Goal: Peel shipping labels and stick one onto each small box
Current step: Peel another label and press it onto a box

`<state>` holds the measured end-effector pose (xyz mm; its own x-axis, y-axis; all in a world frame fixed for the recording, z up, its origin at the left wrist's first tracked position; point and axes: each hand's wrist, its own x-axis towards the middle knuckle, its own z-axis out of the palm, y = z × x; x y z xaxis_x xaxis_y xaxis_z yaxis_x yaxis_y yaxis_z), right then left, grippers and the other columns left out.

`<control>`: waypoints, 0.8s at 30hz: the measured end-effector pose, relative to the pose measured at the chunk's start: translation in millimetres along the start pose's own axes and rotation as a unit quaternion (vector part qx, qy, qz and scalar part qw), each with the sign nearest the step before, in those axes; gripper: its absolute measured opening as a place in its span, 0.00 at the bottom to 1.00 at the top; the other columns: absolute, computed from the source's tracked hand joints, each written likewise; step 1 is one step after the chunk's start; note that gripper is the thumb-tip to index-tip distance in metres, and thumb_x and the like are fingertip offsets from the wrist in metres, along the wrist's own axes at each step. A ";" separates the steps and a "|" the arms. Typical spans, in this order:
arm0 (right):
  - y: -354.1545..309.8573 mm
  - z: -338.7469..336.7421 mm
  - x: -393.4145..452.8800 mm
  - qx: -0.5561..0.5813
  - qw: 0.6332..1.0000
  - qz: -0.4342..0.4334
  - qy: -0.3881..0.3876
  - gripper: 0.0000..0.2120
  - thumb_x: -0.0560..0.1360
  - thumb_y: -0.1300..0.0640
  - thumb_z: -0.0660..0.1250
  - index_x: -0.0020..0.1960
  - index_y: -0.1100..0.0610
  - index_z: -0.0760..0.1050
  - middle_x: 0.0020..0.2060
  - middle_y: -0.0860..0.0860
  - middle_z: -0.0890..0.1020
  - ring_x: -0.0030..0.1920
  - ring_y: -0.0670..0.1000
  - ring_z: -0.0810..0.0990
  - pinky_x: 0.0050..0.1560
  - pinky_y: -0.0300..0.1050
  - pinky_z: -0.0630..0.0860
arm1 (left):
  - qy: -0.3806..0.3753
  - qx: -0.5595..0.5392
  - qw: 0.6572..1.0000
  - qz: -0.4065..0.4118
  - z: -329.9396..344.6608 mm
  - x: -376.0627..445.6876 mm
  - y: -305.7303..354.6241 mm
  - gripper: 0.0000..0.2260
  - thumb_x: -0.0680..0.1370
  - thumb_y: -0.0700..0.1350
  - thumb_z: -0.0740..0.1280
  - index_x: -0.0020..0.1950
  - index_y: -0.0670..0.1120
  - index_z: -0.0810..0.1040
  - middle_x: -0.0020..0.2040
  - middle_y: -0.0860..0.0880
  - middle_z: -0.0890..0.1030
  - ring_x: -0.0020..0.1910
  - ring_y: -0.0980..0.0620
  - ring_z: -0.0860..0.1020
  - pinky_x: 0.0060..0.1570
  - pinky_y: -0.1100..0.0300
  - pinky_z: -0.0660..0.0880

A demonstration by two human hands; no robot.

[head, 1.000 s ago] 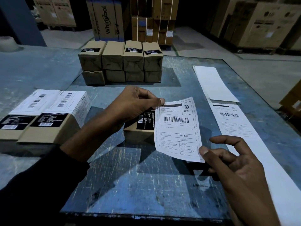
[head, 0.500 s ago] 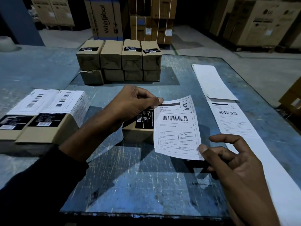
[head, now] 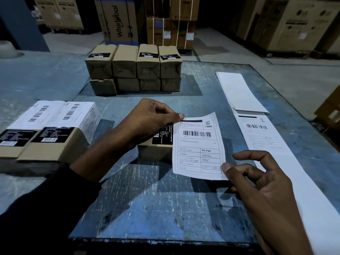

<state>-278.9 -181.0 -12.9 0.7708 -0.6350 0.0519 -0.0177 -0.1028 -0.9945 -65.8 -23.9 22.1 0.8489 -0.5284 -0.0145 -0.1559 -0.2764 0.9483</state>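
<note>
label (head: 199,146) pinched between both hands' fingers (head: 179,115) — over box (head: 154,150)

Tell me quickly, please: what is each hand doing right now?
Left hand: pinches the top left corner of the shipping label.
Right hand: pinches the bottom right corner of the same label.
</note>
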 end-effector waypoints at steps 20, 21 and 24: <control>-57.3 17.6 -5.1 -0.142 0.961 -0.233 0.056 0.04 0.78 0.45 0.71 0.49 0.45 0.79 0.44 0.39 0.84 0.47 0.41 0.83 0.40 0.31 0.76 | 0.099 0.076 0.992 0.008 0.0 -20.4 -12.0 0.12 0.74 0.57 0.78 0.54 0.54 0.83 0.47 0.53 0.87 0.46 0.55 0.86 0.47 0.55 0.83; -62.3 24.7 -1.8 -0.180 0.952 -0.246 0.021 0.06 0.80 0.43 0.69 0.49 0.44 0.80 0.46 0.37 0.84 0.50 0.40 0.83 0.42 0.32 0.77 | 0.095 0.079 0.992 0.015 -0.3 -25.0 -14.4 0.12 0.75 0.56 0.78 0.54 0.54 0.83 0.48 0.53 0.87 0.47 0.56 0.86 0.48 0.55 0.83; -68.0 48.8 6.2 -0.308 0.909 -0.253 -0.120 0.17 0.84 0.35 0.57 0.60 0.42 0.78 0.56 0.37 0.81 0.59 0.39 0.78 0.59 0.46 0.77 | 0.110 0.022 0.992 0.054 0.5 -38.5 -23.1 0.12 0.75 0.55 0.76 0.54 0.50 0.83 0.47 0.49 0.87 0.47 0.51 0.86 0.47 0.50 0.85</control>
<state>-241.8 -140.6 50.6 0.8952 -0.2097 0.3932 0.0809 -0.7913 -0.6061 -95.1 2.4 0.6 0.9149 -0.3705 0.1599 -0.2693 -0.2653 0.9258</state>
